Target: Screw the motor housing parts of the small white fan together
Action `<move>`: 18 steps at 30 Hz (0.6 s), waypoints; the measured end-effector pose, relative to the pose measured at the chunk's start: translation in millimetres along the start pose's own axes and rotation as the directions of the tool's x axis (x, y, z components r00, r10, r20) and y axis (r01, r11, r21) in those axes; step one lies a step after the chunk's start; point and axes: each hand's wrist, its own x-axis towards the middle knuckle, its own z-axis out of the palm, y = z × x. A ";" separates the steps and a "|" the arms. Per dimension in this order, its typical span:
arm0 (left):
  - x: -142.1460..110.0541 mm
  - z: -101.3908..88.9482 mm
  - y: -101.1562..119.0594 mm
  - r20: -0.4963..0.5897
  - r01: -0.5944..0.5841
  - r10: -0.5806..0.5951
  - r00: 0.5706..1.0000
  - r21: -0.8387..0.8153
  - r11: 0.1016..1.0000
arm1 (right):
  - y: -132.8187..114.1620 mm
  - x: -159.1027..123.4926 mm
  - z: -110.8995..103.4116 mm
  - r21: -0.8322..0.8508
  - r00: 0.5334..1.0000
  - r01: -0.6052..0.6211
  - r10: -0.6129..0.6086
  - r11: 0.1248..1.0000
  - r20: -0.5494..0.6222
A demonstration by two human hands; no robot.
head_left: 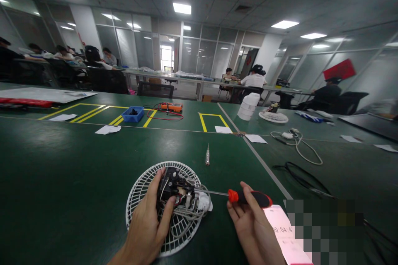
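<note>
A white round fan grille (133, 198) lies on the green table, with a black fan motor unit (169, 182), wires and a bundled grey cable (189, 215) on it. My left hand (149, 215) wraps round the motor unit, fingers on its far side and thumb on the near side. In my right hand (248, 215) is a screwdriver (250, 197) with a red and black handle. Its metal shaft points left, and the tip reaches the right side of the motor unit; the exact contact point is too small to make out.
Beyond the grille lies a small clear-handled screwdriver (207, 156). Farther back are a blue bin (133, 114), an orange multimeter (172, 107) and white stacked containers (248, 107). A lit phone (284, 232) lies by my right wrist. Cables (306, 180) and another fan grille (273, 116) are at right.
</note>
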 end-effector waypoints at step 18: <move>-1.7 1.3 -1.8 -0.002 0.005 -0.005 1.000 -0.016 1.000 | 1.7 3.1 -5.3 -0.077 0.999 -0.016 0.018 0.997 0.037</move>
